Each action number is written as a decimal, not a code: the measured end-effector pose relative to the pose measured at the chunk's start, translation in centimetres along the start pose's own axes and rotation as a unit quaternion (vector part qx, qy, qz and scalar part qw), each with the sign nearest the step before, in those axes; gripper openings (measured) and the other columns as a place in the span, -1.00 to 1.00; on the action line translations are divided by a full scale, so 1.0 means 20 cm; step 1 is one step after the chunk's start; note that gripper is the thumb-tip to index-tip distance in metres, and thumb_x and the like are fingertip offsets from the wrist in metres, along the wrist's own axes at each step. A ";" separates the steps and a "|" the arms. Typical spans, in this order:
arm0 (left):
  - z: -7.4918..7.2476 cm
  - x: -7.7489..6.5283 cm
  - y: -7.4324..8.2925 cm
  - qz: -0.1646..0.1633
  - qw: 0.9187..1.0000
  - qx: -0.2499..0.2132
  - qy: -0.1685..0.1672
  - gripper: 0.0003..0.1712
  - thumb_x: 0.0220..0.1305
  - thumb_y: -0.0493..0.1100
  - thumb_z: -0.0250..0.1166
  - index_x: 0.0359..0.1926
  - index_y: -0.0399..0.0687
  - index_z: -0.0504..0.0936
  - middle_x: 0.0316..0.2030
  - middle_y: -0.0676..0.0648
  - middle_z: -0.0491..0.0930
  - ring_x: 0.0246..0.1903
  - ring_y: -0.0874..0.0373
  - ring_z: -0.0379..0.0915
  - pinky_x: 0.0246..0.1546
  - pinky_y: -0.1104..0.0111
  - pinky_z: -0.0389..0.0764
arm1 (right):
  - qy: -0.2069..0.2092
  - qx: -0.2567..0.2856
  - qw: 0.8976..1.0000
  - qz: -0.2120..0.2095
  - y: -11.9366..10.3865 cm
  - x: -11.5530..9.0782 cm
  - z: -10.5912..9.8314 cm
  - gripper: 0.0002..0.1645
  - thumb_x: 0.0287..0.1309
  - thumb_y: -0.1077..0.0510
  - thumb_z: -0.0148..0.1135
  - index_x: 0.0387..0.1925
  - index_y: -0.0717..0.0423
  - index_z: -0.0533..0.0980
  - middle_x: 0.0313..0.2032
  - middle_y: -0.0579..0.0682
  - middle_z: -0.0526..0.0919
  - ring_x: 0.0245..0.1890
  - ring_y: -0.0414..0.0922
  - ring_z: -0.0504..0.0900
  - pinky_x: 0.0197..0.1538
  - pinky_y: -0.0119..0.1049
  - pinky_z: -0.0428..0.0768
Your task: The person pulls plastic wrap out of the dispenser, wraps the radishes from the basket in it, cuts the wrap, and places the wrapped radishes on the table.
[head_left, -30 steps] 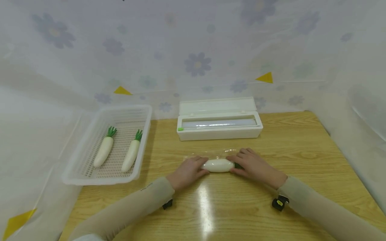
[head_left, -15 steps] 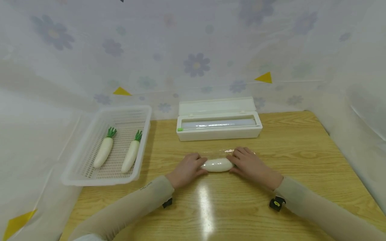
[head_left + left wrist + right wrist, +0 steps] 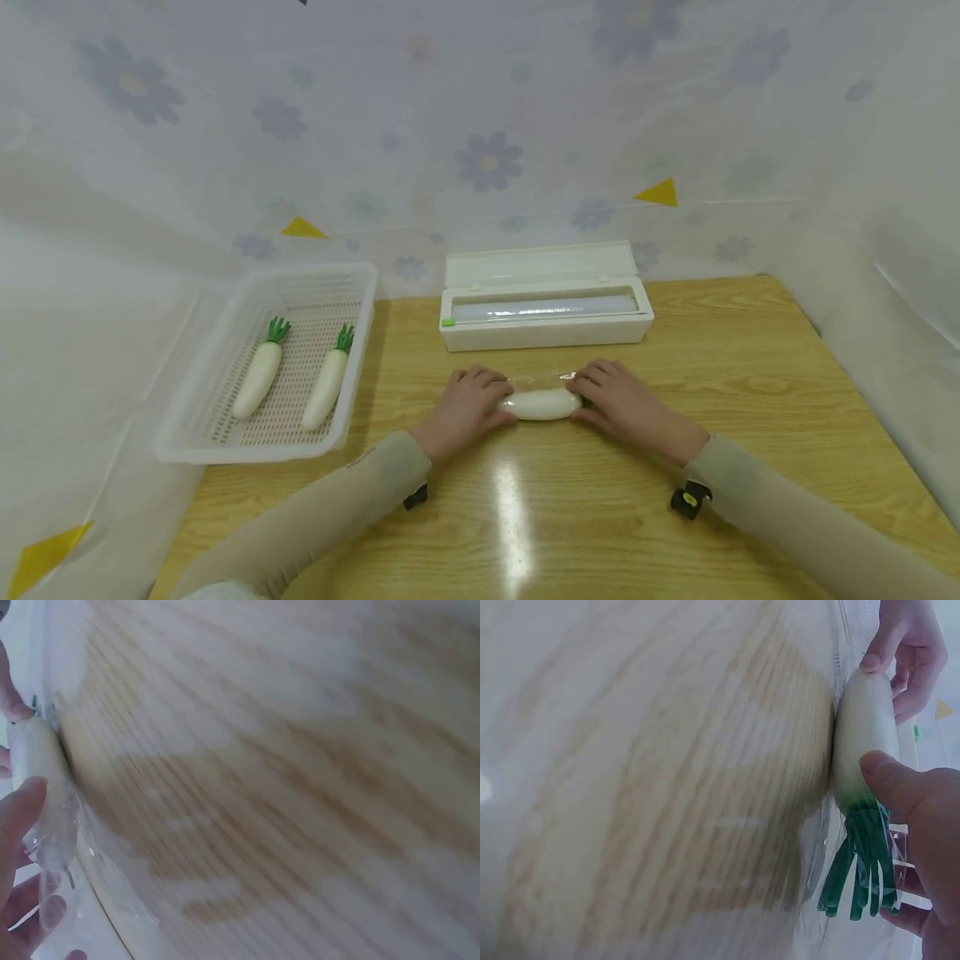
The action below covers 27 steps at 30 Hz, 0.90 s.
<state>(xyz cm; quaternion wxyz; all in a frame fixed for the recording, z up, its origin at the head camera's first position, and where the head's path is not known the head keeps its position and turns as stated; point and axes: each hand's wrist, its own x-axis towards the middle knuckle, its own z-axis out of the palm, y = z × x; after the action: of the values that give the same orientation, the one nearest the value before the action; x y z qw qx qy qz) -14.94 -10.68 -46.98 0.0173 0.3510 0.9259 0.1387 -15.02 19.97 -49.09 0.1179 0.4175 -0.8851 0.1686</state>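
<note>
A white radish [image 3: 542, 405] with green leaves [image 3: 866, 862] lies crosswise on the table, wrapped in clear plastic film [image 3: 546, 382]. Some film extends flat beyond it on the far side. My left hand [image 3: 468, 408] grips the plain end, thumb on the near side and fingers over the far side. At the leafy end my right hand [image 3: 621, 410] holds it the same way, its thumb pressing near the base of the leaves in the right wrist view. From the head view the leaves are mostly hidden by the right hand.
Behind the hands stands a white film box [image 3: 547, 333], lid up, with a roll of film [image 3: 543, 308] inside. To the left, a white plastic basket [image 3: 168, 446] holds two more radishes [image 3: 257, 379]. A flower-patterned sheet [image 3: 420, 125] hangs around the wooden table [image 3: 585, 525].
Both hands have shifted slightly away from the person, rolling the radish a little farther along the film. The left fingers now reach farther over the far side.
</note>
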 end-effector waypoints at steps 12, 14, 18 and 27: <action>-0.01 0.03 -0.03 0.001 0.999 -0.032 0.008 -0.50 0.37 0.09 0.39 0.17 -0.11 0.63 -0.03 -0.10 0.69 0.01 -0.03 0.57 0.24 -0.03 0.41 | 0.037 -0.020 0.998 -0.051 0.05 0.02 -0.01 -0.48 0.13 0.06 0.52 0.11 0.16 0.66 -0.24 -0.07 0.73 -0.20 -0.07 0.56 -0.03 -0.06 0.56; -0.02 0.03 -0.03 0.005 1.000 -0.022 0.003 -0.54 0.39 0.06 0.39 0.16 -0.10 0.65 0.00 -0.10 0.71 0.03 -0.04 0.58 0.26 -0.04 0.38 | 0.045 -0.020 0.997 -0.054 0.05 0.02 -0.01 -0.50 0.11 0.07 0.54 0.09 0.12 0.68 -0.27 -0.08 0.74 -0.23 -0.07 0.57 -0.06 -0.06 0.56; -0.01 0.04 -0.03 0.005 0.999 0.031 -0.011 -0.58 0.43 0.03 0.37 0.19 -0.05 0.65 0.09 -0.08 0.71 0.11 -0.02 0.58 0.30 -0.03 0.37 | 0.037 -0.032 0.998 -0.046 0.04 0.03 -0.02 -0.48 0.09 0.03 0.57 0.07 0.13 0.69 -0.18 -0.01 0.73 -0.13 0.01 0.61 -0.03 0.01 0.57; 0.01 0.07 -0.05 0.001 0.999 0.051 0.004 -0.72 0.45 -0.14 0.36 0.11 -0.06 0.64 0.04 -0.09 0.68 0.10 -0.03 0.54 0.20 0.00 0.47 | -0.027 -0.093 0.995 -0.007 0.02 0.06 0.01 -0.40 0.18 -0.12 0.54 0.09 0.18 0.61 -0.02 0.06 0.64 0.07 0.07 0.55 0.15 0.06 0.52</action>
<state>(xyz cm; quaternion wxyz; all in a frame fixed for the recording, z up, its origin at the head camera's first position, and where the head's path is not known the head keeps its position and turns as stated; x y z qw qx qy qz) -16.69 -10.40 -47.44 -0.0050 0.3520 0.9314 0.0924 -16.10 19.35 -48.94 0.1338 0.4152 -0.8968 0.0734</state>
